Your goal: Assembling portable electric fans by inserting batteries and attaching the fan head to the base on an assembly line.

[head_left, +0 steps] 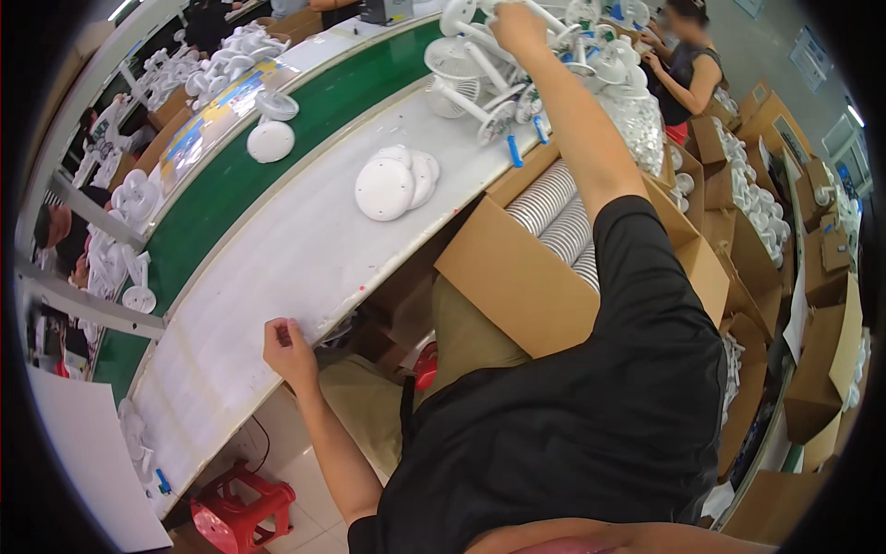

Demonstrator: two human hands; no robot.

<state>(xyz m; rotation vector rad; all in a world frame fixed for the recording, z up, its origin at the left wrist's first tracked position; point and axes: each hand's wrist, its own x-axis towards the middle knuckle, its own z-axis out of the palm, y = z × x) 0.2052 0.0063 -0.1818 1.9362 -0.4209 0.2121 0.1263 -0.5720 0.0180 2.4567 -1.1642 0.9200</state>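
Observation:
My right hand [519, 32] is stretched to the far end of the bench, in among a heap of white fan parts [480, 69]. Its fingers are curled, and what they grip is hidden by the hand. Over the near edge of the white bench [249, 314] hovers my left hand [291, 349], its fingers curled in against the thumb. Anything inside that grip is too small or hidden to make out. Between the two hands lies a small stack of round white discs [384, 189], overlapping one another.
A green conveyor belt [208, 180] runs behind the bench, carrying a white fan piece [270, 140]. Cardboard boxes stand at my right; one box [517, 272] holds ribbed white tubes [544, 203]. A red stool [242, 508] is at lower left. A co-worker [688, 69] works at far right.

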